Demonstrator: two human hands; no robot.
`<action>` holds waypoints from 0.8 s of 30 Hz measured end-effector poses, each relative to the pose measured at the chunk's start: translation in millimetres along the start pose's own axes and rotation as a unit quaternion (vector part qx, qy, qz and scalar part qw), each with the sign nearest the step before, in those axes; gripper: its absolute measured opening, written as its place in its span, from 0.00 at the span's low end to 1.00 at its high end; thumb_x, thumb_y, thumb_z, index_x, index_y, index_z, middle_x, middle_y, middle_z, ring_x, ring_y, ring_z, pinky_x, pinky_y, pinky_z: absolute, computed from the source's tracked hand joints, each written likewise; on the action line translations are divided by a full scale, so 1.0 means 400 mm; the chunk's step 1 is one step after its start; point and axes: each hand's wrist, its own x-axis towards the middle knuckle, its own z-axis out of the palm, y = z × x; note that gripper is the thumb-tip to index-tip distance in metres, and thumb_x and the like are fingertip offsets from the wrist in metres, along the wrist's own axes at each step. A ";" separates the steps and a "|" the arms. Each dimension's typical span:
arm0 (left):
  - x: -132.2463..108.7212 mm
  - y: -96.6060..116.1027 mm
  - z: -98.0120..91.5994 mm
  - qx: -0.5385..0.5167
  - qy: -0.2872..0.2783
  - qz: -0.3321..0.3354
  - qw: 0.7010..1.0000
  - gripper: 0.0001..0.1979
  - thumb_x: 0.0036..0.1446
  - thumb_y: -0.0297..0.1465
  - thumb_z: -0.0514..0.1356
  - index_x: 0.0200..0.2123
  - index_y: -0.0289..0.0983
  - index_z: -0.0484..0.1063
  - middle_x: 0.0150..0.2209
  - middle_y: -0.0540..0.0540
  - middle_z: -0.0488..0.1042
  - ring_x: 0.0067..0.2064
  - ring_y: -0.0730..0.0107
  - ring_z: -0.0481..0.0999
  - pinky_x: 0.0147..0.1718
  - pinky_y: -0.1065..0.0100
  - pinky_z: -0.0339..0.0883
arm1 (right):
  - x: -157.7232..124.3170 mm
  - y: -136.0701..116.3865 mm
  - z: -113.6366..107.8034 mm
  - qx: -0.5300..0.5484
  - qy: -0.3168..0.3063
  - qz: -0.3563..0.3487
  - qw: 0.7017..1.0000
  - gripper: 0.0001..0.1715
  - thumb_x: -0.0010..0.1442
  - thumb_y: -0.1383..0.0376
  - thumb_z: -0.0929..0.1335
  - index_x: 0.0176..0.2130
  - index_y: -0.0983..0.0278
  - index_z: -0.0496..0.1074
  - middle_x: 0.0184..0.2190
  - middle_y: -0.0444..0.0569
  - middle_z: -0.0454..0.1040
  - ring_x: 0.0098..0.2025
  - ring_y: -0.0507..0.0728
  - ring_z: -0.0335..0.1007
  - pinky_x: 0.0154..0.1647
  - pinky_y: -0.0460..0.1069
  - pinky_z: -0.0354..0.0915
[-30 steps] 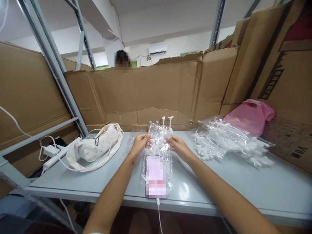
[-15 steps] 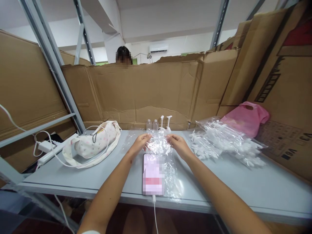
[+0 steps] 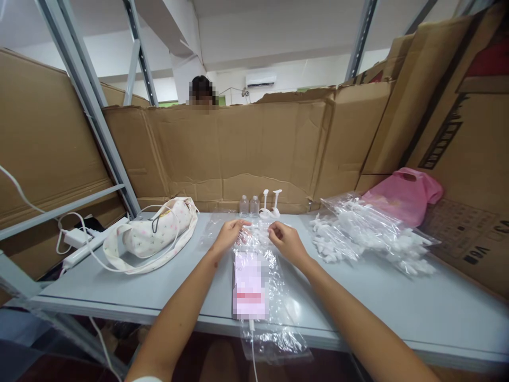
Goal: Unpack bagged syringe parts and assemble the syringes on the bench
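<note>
My left hand (image 3: 233, 234) is closed on the left side of a clear plastic bag (image 3: 254, 237), fingertips pointing inward. Opposite it, my right hand (image 3: 285, 240) has its fingers curled in a pinch at the bag's right edge. Between the hands the plastic is shiny and crumpled, so what may lie under it is hard to make out. Just behind stand two clear bottles (image 3: 248, 206) and two white pump heads (image 3: 271, 204), upright. A phone (image 3: 249, 286) with a lit pink screen lies in front of my hands. More clear film (image 3: 278, 342) runs beside it and hangs over the table edge.
On the right lie clear bags of white pump parts (image 3: 369, 233) and a pink plastic bag (image 3: 401, 196). A patterned cloth bag (image 3: 157, 233) and a power strip (image 3: 93, 244) are on the left. Cardboard (image 3: 238, 143) walls the back; a person's head (image 3: 202, 91) shows above it.
Clear film has come down toward me and now hangs past the table's front edge. My right hand's fingers are more curled. The bottles and pump heads show more plainly behind the plastic.
</note>
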 end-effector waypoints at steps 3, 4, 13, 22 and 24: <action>0.001 -0.002 0.000 -0.010 0.000 0.002 1.000 0.24 0.56 0.45 0.52 0.40 0.29 0.72 0.26 0.44 0.75 0.18 0.76 0.69 0.15 0.75 0.56 | 0.007 -0.001 -0.006 0.041 0.033 0.047 0.998 0.08 0.53 0.62 0.62 0.24 0.62 0.63 0.19 0.42 0.64 0.22 0.51 0.60 0.26 0.46 0.56; 0.001 -0.002 0.001 -0.014 -0.006 0.004 1.000 0.24 0.56 0.46 0.52 0.40 0.29 0.72 0.26 0.44 0.75 0.18 0.76 0.69 0.15 0.75 0.56 | 0.009 0.000 -0.007 0.063 0.040 0.062 0.995 0.08 0.53 0.62 0.63 0.24 0.62 0.63 0.19 0.42 0.64 0.22 0.51 0.60 0.26 0.47 0.57; -0.007 0.000 0.010 0.007 -0.050 0.008 0.999 0.25 0.54 0.48 0.53 0.37 0.30 0.74 0.23 0.45 0.75 0.18 0.76 0.68 0.16 0.75 0.57 | 0.017 0.006 -0.003 0.233 0.002 0.119 0.965 0.19 0.49 0.50 0.67 0.28 0.64 0.67 0.22 0.44 0.68 0.23 0.50 0.63 0.25 0.47 0.60; -0.013 0.012 0.007 -0.001 -0.047 0.019 0.999 0.27 0.52 0.49 0.54 0.40 0.31 0.73 0.25 0.45 0.74 0.19 0.77 0.67 0.17 0.74 0.57 | 0.017 -0.016 -0.012 0.290 0.032 0.138 0.946 0.18 0.47 0.52 0.70 0.24 0.64 0.67 0.18 0.41 0.65 0.21 0.49 0.58 0.24 0.46 0.57; -0.015 0.013 0.002 -0.014 -0.055 0.009 0.998 0.28 0.51 0.50 0.55 0.41 0.31 0.73 0.25 0.46 0.73 0.20 0.78 0.67 0.17 0.75 0.57 | 0.018 -0.006 -0.012 0.298 0.047 0.132 0.944 0.17 0.48 0.52 0.70 0.25 0.64 0.68 0.19 0.41 0.65 0.21 0.49 0.58 0.23 0.46 0.56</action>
